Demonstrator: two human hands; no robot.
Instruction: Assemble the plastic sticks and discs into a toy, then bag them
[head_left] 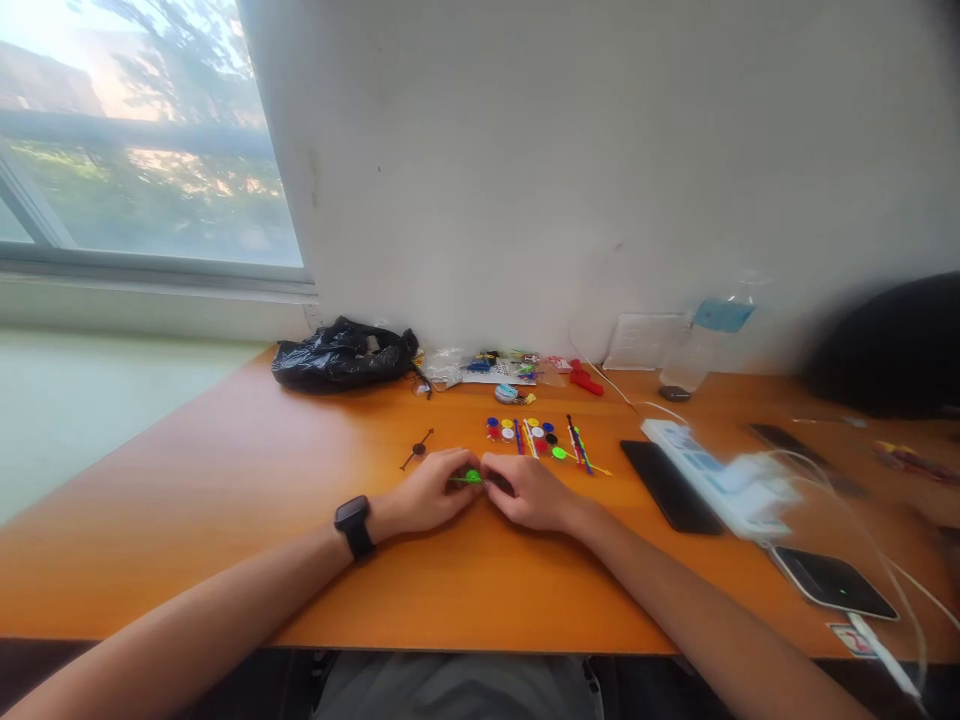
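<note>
In front of me, my left hand point(435, 490) and my right hand point(529, 490) meet with their fingertips pinched around a small bright green plastic disc with a thin stick point(472, 477). Part of this piece is hidden by the fingers. Just beyond my left hand lies a dark stick with a round disc on its middle point(418, 450). Past my right hand are several coloured discs point(538, 432), in blue, yellow, red, white and black, with thin coloured sticks point(577, 445) among and beside them. A loose green disc point(559, 453) sits close to my right hand.
A black plastic bag point(341, 355) lies by the wall, beside small bagged parts point(487, 368) and a red item point(585, 378). To the right are a black phone point(671, 485), a white power strip point(709, 475) with cables, another phone point(834, 580) and a bottle point(701, 345).
</note>
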